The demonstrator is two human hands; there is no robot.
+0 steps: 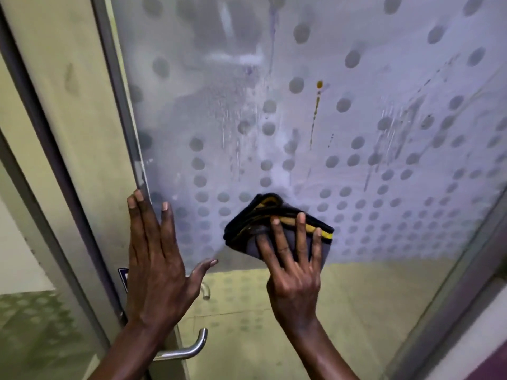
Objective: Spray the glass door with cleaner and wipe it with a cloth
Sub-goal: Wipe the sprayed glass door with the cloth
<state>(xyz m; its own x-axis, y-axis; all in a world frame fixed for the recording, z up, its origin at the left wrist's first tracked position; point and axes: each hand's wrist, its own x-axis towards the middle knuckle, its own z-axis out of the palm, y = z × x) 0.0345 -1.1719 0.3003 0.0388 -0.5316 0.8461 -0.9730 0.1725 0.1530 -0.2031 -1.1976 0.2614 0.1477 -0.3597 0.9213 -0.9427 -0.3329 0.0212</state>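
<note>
The glass door [315, 119] fills the view, frosted with a pattern of grey dots and streaked with wet runs and foam. An orange-brown drip trail [315, 111] runs down its middle. My right hand [293, 270] presses a folded grey cloth [274, 223] with black and yellow edging flat against the glass, fingers spread over it. My left hand [156, 259] lies flat and open against the door's left edge, fingers apart, holding nothing. No spray bottle is in view.
A metal lever handle [189, 349] sticks out below my left wrist. The grey metal door frame [120, 86] runs along the left edge, with a pale wall panel [55, 78] beside it. Another frame bar [450, 297] slants at the lower right.
</note>
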